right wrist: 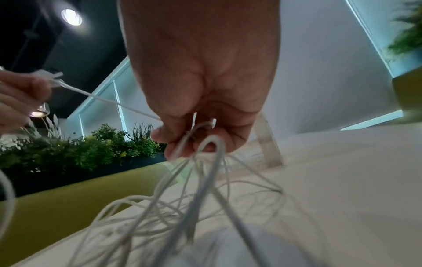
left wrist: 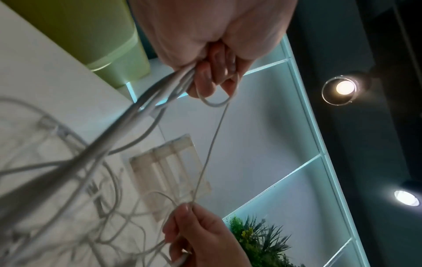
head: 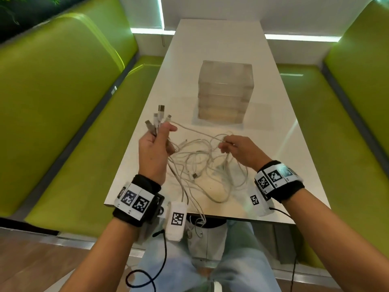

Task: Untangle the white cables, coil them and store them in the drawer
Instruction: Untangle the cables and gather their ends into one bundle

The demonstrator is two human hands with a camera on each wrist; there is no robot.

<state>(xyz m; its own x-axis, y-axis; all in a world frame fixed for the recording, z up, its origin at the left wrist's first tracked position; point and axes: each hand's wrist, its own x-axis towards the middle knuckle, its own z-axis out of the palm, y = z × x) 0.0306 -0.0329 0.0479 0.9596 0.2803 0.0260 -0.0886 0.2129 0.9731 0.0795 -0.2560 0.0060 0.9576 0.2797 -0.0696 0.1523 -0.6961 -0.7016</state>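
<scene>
A tangle of white cables lies on the near part of the white table, with some loops hanging over the front edge. My left hand is raised above the table's left side and grips a bundle of cable ends, their plugs sticking up out of the fist. One thin cable runs taut from there to my right hand, which pinches several strands above the tangle. A clear plastic drawer unit stands in the middle of the table, its drawers closed.
Green upholstered benches flank the table on both sides. A white wall with lit strips stands behind the table's far end. Plants sit behind the left bench. My legs are under the table's front edge.
</scene>
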